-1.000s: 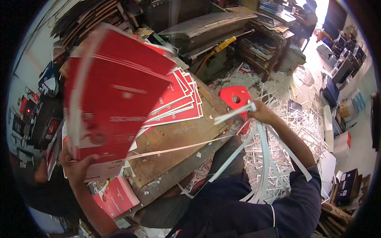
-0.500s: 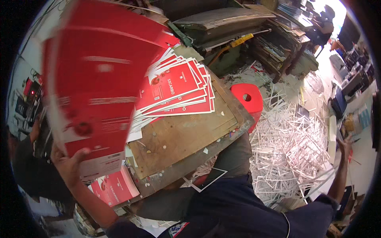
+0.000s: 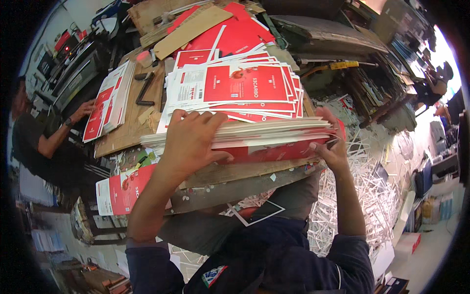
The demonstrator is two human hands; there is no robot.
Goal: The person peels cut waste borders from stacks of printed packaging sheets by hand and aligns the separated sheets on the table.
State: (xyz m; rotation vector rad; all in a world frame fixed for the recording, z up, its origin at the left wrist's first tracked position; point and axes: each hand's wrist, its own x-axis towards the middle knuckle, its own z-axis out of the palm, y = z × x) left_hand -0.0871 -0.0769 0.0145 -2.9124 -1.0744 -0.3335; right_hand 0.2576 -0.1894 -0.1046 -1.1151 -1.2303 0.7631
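Note:
My left hand (image 3: 188, 137) and my right hand (image 3: 334, 147) grip the two ends of a thick bundle of red-and-white printed sheets (image 3: 274, 137). The bundle stands tilted on its long edge near the front of the wooden table, layered edges showing on top. My left thumb presses its near face, with the fingers over the top; the right hand closes round the other end. Just beyond lies a loosely fanned pile of similar sheets (image 3: 245, 83). A smaller stack of red-and-white sheets (image 3: 129, 188) sits at the table's near left corner.
At left, a co-worker's hand (image 3: 82, 110) touches another stack of sheets (image 3: 108, 100). A black crank-shaped tool (image 3: 145, 89) lies beside it. Far back are a brown board strip (image 3: 191, 32) and red sheets (image 3: 235, 36). Paper trimmings (image 3: 362, 206) heap on the floor at right.
The red sheets raised in my left hand have come down to the table front. My right hand has moved in from the far right and grips the bundle. The view has shifted.

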